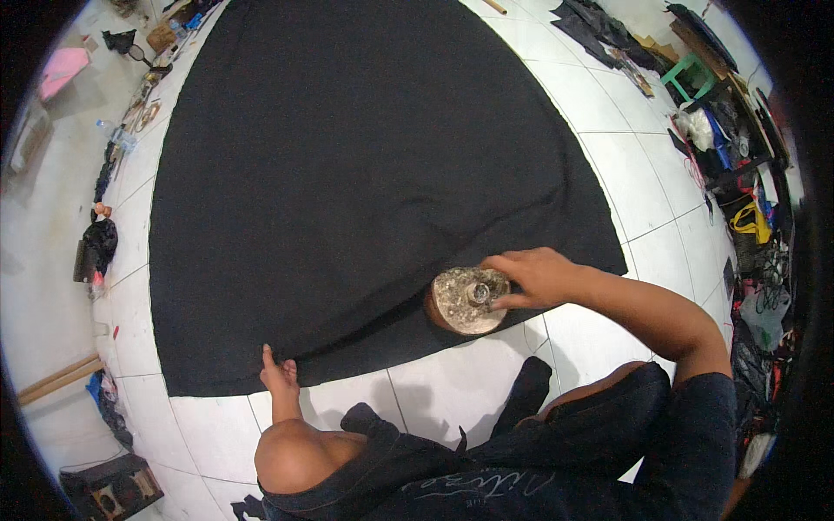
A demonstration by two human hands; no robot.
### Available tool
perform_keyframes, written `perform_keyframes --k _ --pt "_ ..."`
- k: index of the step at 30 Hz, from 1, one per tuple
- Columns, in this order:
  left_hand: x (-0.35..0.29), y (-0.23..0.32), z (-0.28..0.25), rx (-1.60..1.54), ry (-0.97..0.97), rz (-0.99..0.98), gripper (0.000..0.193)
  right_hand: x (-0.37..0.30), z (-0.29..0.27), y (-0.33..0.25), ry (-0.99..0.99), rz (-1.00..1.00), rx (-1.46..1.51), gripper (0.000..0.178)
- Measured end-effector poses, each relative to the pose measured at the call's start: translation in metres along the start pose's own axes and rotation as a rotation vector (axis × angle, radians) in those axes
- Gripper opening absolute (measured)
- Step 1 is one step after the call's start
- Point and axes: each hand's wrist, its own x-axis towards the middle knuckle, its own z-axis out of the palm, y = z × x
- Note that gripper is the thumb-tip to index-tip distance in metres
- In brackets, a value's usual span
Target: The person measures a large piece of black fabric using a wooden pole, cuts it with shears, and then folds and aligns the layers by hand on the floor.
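A large black cloth lies spread over the white tiled floor, and a raised fold runs across its near part. At the cloth's near left edge is my left hand, one finger stretched out on top and the others curled in at the fabric. My right hand grips a heavy-looking round object with a mottled beige top, a small round fitting at its middle and a reddish-brown side. That object rests on the cloth near its front edge. Its exact kind does not show, and my fingers cover its right side.
Along the left wall stand a speaker box, wooden sticks and small clutter. Shelves crowded with bags and cables line the right side, beside a green stool. Dark garments lie at the far right. My bent knees border the cloth's near edge.
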Motion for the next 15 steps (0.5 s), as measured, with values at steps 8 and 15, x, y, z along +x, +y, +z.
perform_keyframes --k 8,15 --pt "0.002 0.004 0.002 0.21 -0.165 -0.095 0.051 0.032 0.037 -0.018 0.092 -0.129 -0.205 0.04" --pt "0.007 -0.008 0.002 0.296 -0.249 -0.123 0.064 0.01 0.054 -0.022 0.126 -0.284 -0.202 0.032"
